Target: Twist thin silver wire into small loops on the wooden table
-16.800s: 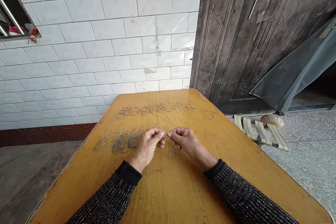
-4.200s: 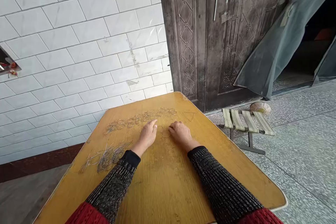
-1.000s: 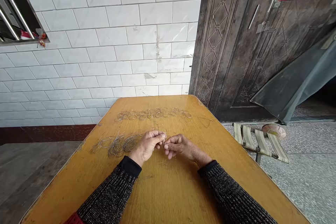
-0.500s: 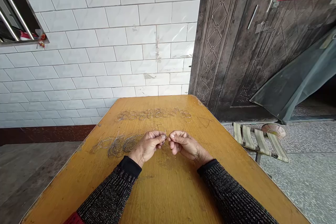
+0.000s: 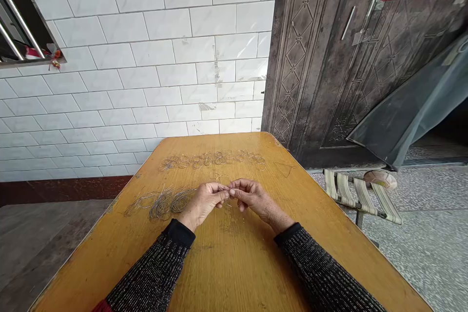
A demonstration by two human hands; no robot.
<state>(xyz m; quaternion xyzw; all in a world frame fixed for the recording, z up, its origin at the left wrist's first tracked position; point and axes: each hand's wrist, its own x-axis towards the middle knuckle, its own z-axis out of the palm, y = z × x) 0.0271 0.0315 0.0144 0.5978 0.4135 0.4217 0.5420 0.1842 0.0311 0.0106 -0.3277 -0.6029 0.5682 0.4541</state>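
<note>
My left hand (image 5: 205, 203) pinches thin wire (image 5: 220, 176) between thumb and forefinger above the middle of the table. Fingertip to fingertip with it, my right hand (image 5: 255, 201) is also closed in a pinch on the wire. Loops of this wire stick out beyond and just below the fingers; the part between the fingertips is hidden. Left of my left hand lie loose coils of grey wire (image 5: 164, 202). Farther back, a row of small wire rings (image 5: 219, 157) stretches across the table.
The wooden table (image 5: 234, 263) reaches to a white tiled wall (image 5: 153, 53). A bent piece of wire (image 5: 284, 169) lies at its back right. A folding stool with striped straps (image 5: 360, 196) stands to the right, before a dark carved door (image 5: 310, 58).
My right hand has come left, and its fingertips now meet those of my left hand at the wire. The left hand has barely moved.
</note>
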